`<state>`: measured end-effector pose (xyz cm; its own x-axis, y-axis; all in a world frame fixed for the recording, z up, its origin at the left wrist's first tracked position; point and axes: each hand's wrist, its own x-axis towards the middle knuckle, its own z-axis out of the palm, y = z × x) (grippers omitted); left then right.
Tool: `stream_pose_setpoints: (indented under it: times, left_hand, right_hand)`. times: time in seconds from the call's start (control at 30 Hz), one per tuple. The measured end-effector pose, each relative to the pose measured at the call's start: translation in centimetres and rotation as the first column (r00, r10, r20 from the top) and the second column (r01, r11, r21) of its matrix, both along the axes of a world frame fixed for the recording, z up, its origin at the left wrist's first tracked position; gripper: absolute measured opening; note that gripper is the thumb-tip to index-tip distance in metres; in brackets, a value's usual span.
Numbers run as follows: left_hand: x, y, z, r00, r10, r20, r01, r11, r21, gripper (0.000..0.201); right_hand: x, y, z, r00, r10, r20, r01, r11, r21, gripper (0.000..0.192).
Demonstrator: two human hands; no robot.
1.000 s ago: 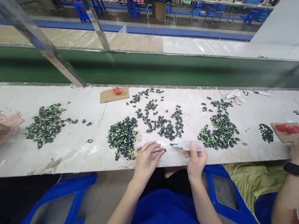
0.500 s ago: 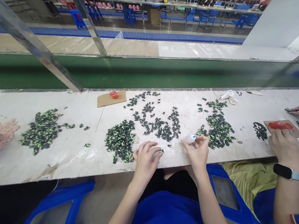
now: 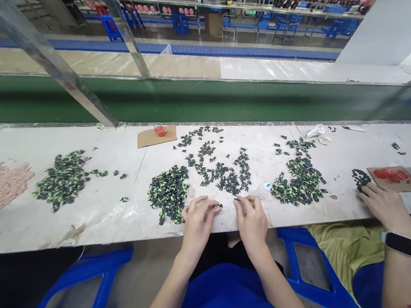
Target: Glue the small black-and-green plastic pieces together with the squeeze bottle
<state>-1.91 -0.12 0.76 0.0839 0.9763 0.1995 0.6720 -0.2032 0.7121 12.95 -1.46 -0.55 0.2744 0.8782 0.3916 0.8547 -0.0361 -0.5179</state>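
The head camera looked down on a long white workbench (image 3: 87, 220) strewn with small dark green pieces, and from where I stood the work seemed somewhere in its middle. The person's left hand (image 3: 198, 219) rested at the bench's near edge in the lower centre of the frame, fingers curled and pinching what looked like a single dark green piece (image 3: 219, 205) at the fingertips. The right hand (image 3: 251, 218) lay just beside it, palm down, fingers loosely bent over the bench; I could not tell whether it gripped anything, though a thin dark bit showed near its fingertips. A small clear bottle with a blue tip (image 3: 266, 187) lay on the bench just past the right hand, apart from it. Left of the hands sat a dense heap of green-marked pieces (image 3: 168, 191); above them, toward the centre, a spread of pieces (image 3: 222, 169) lay in looser clusters; right of them was another thick heap (image 3: 300, 183). Judging by these heaps, a good share of pieces had been handled and many remained. In the upper centre a cardboard scrap (image 3: 150, 137) bore a little red cup (image 3: 159, 130). At the lower right a co-worker's hand (image 3: 383, 204), with a smartwatch (image 3: 400, 244) on the wrist, rested near a cardboard with red caps (image 3: 391, 174).
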Motion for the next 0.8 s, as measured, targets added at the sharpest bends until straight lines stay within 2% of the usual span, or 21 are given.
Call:
stream_pose_setpoints:
  times: [0.07, 0.13, 0.23, 0.33, 0.4, 0.5, 0.7, 0.8]
  left_hand:
    - [-0.1, -0.1, 0.0, 1.000, 0.009, -0.002, -0.009, 1.000, 0.010, 0.015]
    - [-0.2, -0.1, 0.0, 1.000, 0.011, 0.002, -0.011, 1.000, 0.018, 0.016]
    - [-0.1, -0.2, 0.1, 1.000, 0.000, 0.013, 0.000, 0.999, 0.043, 0.017]
    - [0.1, -0.2, 0.3, 1.000, -0.019, 0.016, 0.018, 0.997, 0.080, 0.018]
    - [0.2, -0.2, 0.3, 0.999, -0.036, 0.012, 0.035, 0.995, 0.096, 0.018]
    - [0.3, -0.3, 0.2, 0.999, -0.054, 0.009, 0.052, 0.991, 0.121, 0.018]
    - [0.5, -0.4, 0.0, 0.996, -0.085, 0.005, 0.083, 0.984, 0.158, 0.019]
    - [0.7, -0.5, 0.3, 0.994, -0.114, -0.006, 0.113, 0.975, 0.189, 0.019]
  right_hand:
    - [0.1, 0.2, 0.0, 0.998, 0.016, -0.067, -0.018, 1.000, -0.023, 0.032]
    - [0.2, 0.2, 0.2, 0.971, 0.080, -0.224, -0.085, 0.996, -0.015, 0.030]
    - [-0.1, -0.2, 0.8, 0.828, 0.190, -0.527, -0.214, 0.977, 0.017, 0.022]
    - [-0.5, -0.4, 1.4, 0.673, 0.222, -0.705, -0.283, 0.959, 0.030, 0.016]
    - [-0.6, -0.5, 1.6, 0.627, 0.227, -0.745, -0.302, 0.953, 0.037, 0.015]
    - [-0.6, -0.4, 1.7, 0.601, 0.222, -0.768, -0.310, 0.950, 0.032, 0.015]
    - [-0.3, -0.6, 1.6, 0.494, 0.150, -0.857, -0.341, 0.940, -0.032, 0.014]
    - [-0.2, -0.7, 1.7, 0.472, 0.170, -0.865, -0.337, 0.942, 0.001, 0.012]
